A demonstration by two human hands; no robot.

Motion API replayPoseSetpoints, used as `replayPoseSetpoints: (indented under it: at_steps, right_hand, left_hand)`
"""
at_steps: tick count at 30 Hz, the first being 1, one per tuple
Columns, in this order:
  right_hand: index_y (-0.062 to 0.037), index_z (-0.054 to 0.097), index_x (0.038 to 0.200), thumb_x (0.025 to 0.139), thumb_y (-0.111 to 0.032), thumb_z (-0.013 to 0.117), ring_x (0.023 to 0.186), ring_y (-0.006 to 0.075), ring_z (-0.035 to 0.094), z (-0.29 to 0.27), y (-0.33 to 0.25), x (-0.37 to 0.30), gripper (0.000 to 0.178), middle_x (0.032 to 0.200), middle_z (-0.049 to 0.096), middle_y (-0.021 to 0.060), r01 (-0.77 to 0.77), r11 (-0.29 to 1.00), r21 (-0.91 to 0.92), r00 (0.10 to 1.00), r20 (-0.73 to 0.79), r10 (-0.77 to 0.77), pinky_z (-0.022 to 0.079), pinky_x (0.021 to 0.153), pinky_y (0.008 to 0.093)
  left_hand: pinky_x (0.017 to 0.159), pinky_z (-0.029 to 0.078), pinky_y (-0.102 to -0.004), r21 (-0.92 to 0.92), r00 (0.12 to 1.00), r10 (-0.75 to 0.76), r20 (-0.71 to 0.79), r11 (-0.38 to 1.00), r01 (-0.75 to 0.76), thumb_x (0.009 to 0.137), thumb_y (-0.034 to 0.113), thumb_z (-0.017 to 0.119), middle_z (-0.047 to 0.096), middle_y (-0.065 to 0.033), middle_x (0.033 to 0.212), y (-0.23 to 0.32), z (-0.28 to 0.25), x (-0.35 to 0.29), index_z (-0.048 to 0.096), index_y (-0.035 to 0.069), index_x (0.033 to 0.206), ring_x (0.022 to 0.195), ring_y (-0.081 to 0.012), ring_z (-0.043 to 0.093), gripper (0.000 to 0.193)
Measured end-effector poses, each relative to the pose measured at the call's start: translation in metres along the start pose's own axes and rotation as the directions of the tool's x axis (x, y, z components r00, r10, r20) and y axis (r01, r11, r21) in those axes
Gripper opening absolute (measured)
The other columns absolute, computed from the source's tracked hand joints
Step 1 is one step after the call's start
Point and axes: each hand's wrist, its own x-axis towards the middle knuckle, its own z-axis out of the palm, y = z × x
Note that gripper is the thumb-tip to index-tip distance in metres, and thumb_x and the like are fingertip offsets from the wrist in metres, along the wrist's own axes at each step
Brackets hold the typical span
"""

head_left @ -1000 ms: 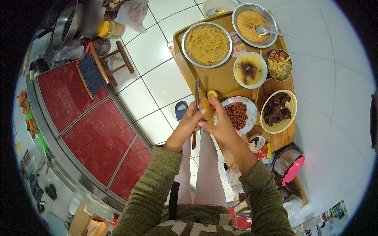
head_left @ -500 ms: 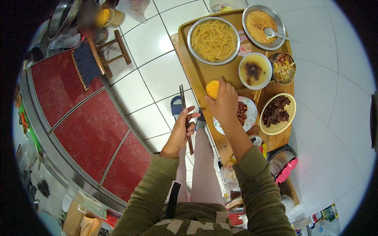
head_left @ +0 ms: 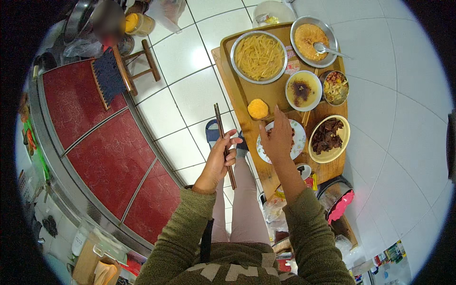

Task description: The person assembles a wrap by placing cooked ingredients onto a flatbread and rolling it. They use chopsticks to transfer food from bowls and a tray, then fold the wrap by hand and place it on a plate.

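Observation:
A pair of dark chopsticks (head_left: 218,119) is held upright in my left hand (head_left: 219,159), over the gap left of the table. My right hand (head_left: 278,137) hovers above a floral plate (head_left: 299,133) of reddish-brown beans or peanuts, hiding much of it. Its fingers are apart and hold nothing. Just beyond the fingertips, a round yellow bun or cake (head_left: 257,109) lies at the near left corner of the brown tray (head_left: 237,90). To the right are a bowl of pale soup (head_left: 311,99) with a dark patch and a cream oval dish (head_left: 348,137) of dark brown pieces.
A metal bowl of yellow strips (head_left: 260,57), a pan with a flat cake (head_left: 311,40) and spoon, and a metal cup of mixed food (head_left: 336,88) stand farther back. Another pair of chopsticks (head_left: 306,117) lies beside the soup bowl. A wooden stool (head_left: 124,71) stands left.
My right hand has let go of the yellow bun or cake and drawn back toward me. The bun now rests on the tray. My left hand keeps the chopsticks.

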Motion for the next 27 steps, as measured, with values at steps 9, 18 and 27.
replayPoseSetpoints:
  at_steps: [9,18,27]
  right_hand:
    - [0.0026,0.060,0.112,0.104,-0.035,0.052,0.084,0.0205,0.066,-0.064,-0.083,-0.124,0.039,0.094,0.069,0.0126,-0.663,0.364,0.655,0.746,0.622,0.238,0.051,0.077,0.0320]
    - [-0.0010,0.055,0.120,0.107,-0.035,0.042,0.066,0.0113,0.050,-0.119,-0.170,-0.199,0.038,0.079,0.053,0.0024,-0.777,0.156,0.609,0.580,0.790,-0.198,0.042,0.057,0.0268]
    - [-0.0044,0.060,0.099,0.102,-0.025,0.053,0.064,0.0108,0.044,-0.012,0.010,-0.156,0.021,0.078,0.051,0.0006,-0.227,0.841,0.491,0.929,0.367,0.036,0.040,0.059,0.0271]
  left_hand:
    - [0.051,0.034,-0.0181,-0.196,0.965,0.041,0.260,0.980,0.011,0.109,0.033,0.039,0.061,-0.0046,0.107,0.026,0.025,-0.087,0.051,0.000,0.133,0.062,-0.0058,0.040,0.043]
    - [0.091,0.052,-0.0294,0.095,0.953,0.113,0.280,0.985,-0.144,0.109,0.036,0.038,0.061,-0.0071,0.125,0.033,0.015,-0.191,0.042,0.003,0.145,0.105,-0.0138,0.060,0.050]
    - [0.105,0.042,-0.0335,0.364,0.988,0.139,0.066,0.919,-0.154,0.108,0.039,0.041,0.053,-0.0100,0.140,-0.041,-0.043,-0.222,0.035,0.004,0.151,0.126,-0.0194,0.051,0.056]
